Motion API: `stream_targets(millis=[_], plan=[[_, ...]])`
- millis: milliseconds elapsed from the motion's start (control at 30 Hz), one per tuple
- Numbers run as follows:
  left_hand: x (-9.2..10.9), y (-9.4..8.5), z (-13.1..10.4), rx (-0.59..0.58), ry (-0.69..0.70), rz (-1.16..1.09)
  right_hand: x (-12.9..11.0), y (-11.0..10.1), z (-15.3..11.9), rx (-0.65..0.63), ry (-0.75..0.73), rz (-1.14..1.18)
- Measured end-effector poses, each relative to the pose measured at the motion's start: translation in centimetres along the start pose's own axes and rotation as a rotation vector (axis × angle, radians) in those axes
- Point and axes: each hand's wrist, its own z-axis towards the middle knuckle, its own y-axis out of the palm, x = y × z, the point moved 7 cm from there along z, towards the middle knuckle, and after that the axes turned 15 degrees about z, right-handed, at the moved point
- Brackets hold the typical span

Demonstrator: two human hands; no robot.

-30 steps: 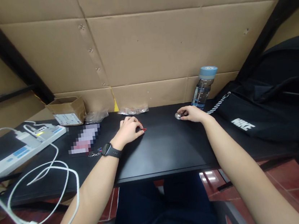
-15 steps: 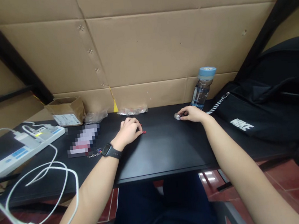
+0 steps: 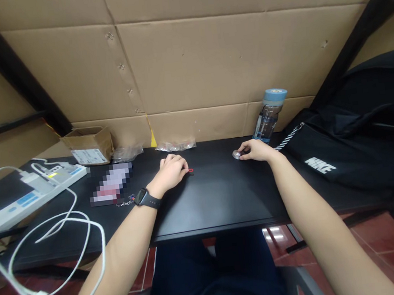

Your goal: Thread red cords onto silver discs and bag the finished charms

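Observation:
On the black table [image 3: 210, 198], my left hand [image 3: 173, 172] is closed, its fingertips pinching a small red loop [image 3: 190, 170]; the rest of that item is hidden under the fingers. A dark smartwatch [image 3: 146, 198] sits on the left wrist. Farther right, my right hand [image 3: 255, 151] pinches a small round, shiny silvery piece [image 3: 236, 154] at the tabletop. Its exact kind is too small to make out. Just behind the right hand stands a clear water bottle [image 3: 267, 117] with a blue lid.
At left lie a white power strip [image 3: 27, 202] with looped white cables [image 3: 102, 235], a pixelated flat item [image 3: 111, 184] and an open cardboard box [image 3: 91, 146]. Clear plastic bags [image 3: 175, 144] rest along the cardboard wall [image 3: 208, 60]. A black Nike bag [image 3: 355, 147] fills the right side.
The right hand and the silvery piece have shifted very slightly to the right and down. A little less red shows at the left fingers. The whole view has moved slightly.

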Motion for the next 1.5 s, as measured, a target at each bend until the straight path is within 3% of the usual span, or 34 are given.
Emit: stream_targets(millis=[533, 700, 833, 933, 1100, 1333, 1500], plan=[[-0.7, 0.0, 0.3, 0.006, -0.022, -0.061, -0.3, -0.3, -0.2, 0.035, 0.004, 0.058], [-0.2, -0.9, 0.3, 0.029, -0.03, -0.149, -0.6, -0.4, -0.2, 0.076, 0.016, 0.345], [0.2, -1.8, 0.2, 0.04, -0.071, -0.176, -2.5, 1.0, -0.3, 0.045, 0.022, 0.692], [0.6, -2.4, 0.1, 0.067, -0.078, -0.2, -5.0, 2.4, -0.4, 0.018, -0.047, 0.801], [1.3, -3.0, 0.0, 0.127, -0.061, -0.276, -8.5, 5.4, -0.7, -0.132, -0.125, 0.98], [1.9, -2.0, 0.2, 0.145, -0.073, -0.666, -11.2, 8.0, -1.6, -0.302, -0.171, 1.084], [2.0, -1.9, 0.4, 0.202, -0.06, -0.78, -12.1, 9.1, -2.0, -0.353, -0.163, 1.139]])
